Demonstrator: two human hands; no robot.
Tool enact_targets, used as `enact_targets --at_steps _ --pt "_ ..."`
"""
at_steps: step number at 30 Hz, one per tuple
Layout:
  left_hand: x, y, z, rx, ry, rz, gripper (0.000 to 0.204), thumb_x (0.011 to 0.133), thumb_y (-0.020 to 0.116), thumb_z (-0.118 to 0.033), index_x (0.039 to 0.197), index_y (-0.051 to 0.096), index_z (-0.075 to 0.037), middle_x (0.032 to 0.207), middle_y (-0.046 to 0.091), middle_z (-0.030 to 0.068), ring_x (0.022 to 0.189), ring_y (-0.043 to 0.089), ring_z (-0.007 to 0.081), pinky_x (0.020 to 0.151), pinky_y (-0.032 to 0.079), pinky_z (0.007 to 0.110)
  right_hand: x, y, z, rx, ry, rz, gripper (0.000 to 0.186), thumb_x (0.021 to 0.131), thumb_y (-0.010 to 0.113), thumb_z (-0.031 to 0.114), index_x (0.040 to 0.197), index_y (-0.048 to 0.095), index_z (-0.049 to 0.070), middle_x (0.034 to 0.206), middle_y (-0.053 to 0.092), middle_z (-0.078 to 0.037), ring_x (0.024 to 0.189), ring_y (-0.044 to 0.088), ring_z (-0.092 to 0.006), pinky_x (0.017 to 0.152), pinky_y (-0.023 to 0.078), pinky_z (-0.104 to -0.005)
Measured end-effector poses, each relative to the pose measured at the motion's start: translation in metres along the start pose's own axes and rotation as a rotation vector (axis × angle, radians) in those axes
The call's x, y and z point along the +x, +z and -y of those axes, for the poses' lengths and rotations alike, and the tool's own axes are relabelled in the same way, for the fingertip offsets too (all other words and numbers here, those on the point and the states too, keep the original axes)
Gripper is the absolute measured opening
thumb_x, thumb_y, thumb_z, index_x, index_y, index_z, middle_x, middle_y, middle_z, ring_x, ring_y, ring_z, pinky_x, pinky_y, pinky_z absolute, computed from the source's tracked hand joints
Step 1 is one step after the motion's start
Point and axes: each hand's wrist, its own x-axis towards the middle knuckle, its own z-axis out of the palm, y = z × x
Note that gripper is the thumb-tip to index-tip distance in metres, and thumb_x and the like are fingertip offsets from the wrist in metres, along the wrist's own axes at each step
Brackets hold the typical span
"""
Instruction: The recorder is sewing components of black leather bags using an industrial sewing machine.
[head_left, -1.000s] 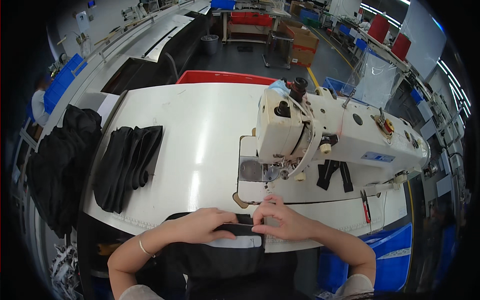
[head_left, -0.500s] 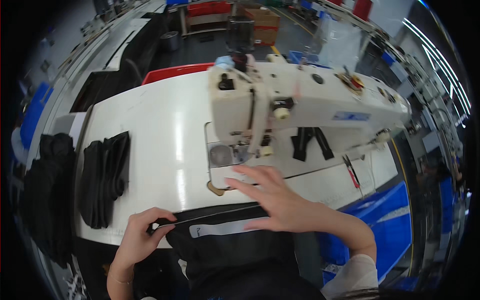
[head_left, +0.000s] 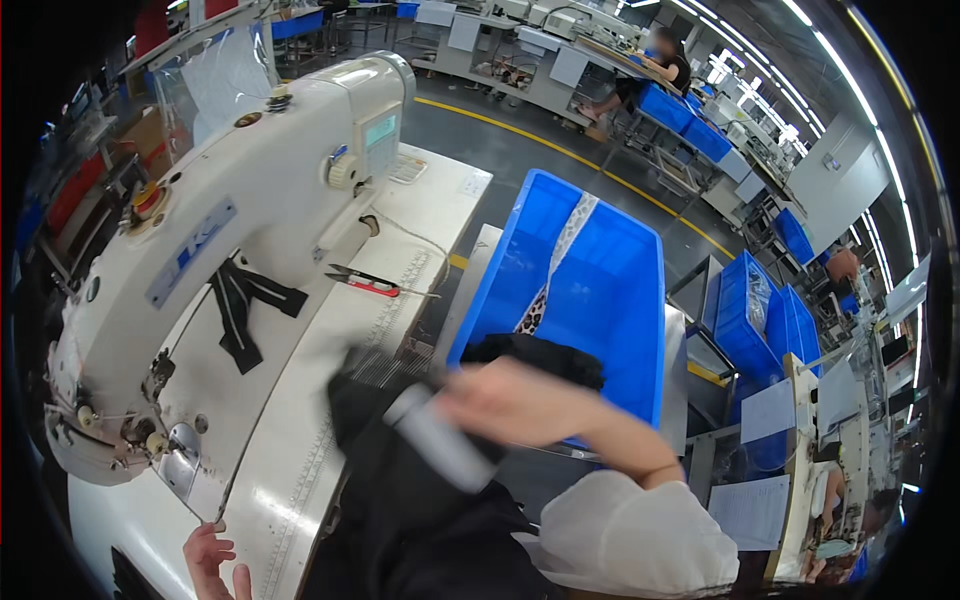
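Note:
My right hand, smeared by motion, is closed on a piece of black fabric with a white strip across it. The fabric hangs blurred between the table's front edge and my lap, near the close end of a blue bin. More black cloth lies inside that bin, along with a patterned strip. At the lower left, my left hand rests by the white table's front part, fingers apart and holding nothing. Its wrist is out of the picture.
A white sewing machine stands on the white table. Black strips lie under its arm. Red-handled thread snips lie near the ruler markings. More blue bins stand to the right, and a person sits far off.
My view has swung to the right. The black fabric has moved from the table's front toward the blue bin, in my right hand. My left hand has let go of its edge.

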Motion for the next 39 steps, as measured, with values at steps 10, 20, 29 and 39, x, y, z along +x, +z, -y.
enact_targets --at_steps 10,20,29,39 --pt "0.016 0.05 0.002 0.279 -0.021 0.021 0.029 0.089 0.058 0.0 0.117 0.053 0.001 0.122 0.049 0.0151 0.098 0.054 0.0206 0.084 0.046 0.032 -0.096 -0.049 -0.168 -1.243 -0.148 -0.181 0.047 0.084 0.049 0.003 0.13 0.044 -0.006 0.063 0.059 -0.007 0.042 0.054 -0.0234 0.04 0.045 -0.0359" --pt "0.006 0.058 -0.002 0.203 -0.042 0.022 0.021 0.092 0.052 0.002 0.112 0.055 0.004 0.121 0.046 0.0176 0.104 0.053 0.0248 0.086 0.047 0.032 -0.107 -0.013 -0.216 -1.02 0.103 -0.081 0.062 0.085 0.06 0.043 0.14 0.038 0.025 0.135 0.037 -0.021 0.128 0.031 -0.0422 0.102 0.025 -0.0646" --pt "0.006 0.058 -0.016 0.183 -0.183 -0.136 0.016 0.08 0.055 0.006 0.095 0.06 0.002 0.112 0.054 0.0136 0.1 0.055 0.0224 0.086 0.044 0.029 -0.098 0.031 -0.308 -0.86 0.038 -0.091 0.069 0.072 0.069 0.046 0.133 0.047 0.02 0.148 0.012 -0.032 0.136 0.01 -0.0532 0.099 0.01 -0.0736" --pt "-0.04 -0.005 -0.026 0.203 -0.132 -0.376 0.013 0.086 0.06 -0.002 0.098 0.065 0.0 0.107 0.063 0.0109 0.095 0.061 0.023 0.082 0.049 0.031 -0.006 -0.018 -0.094 -0.928 -0.512 -0.347 0.016 0.083 0.053 0.0 0.098 0.053 -0.003 0.07 0.053 -0.014 0.055 0.049 -0.0314 0.059 0.047 -0.0385"
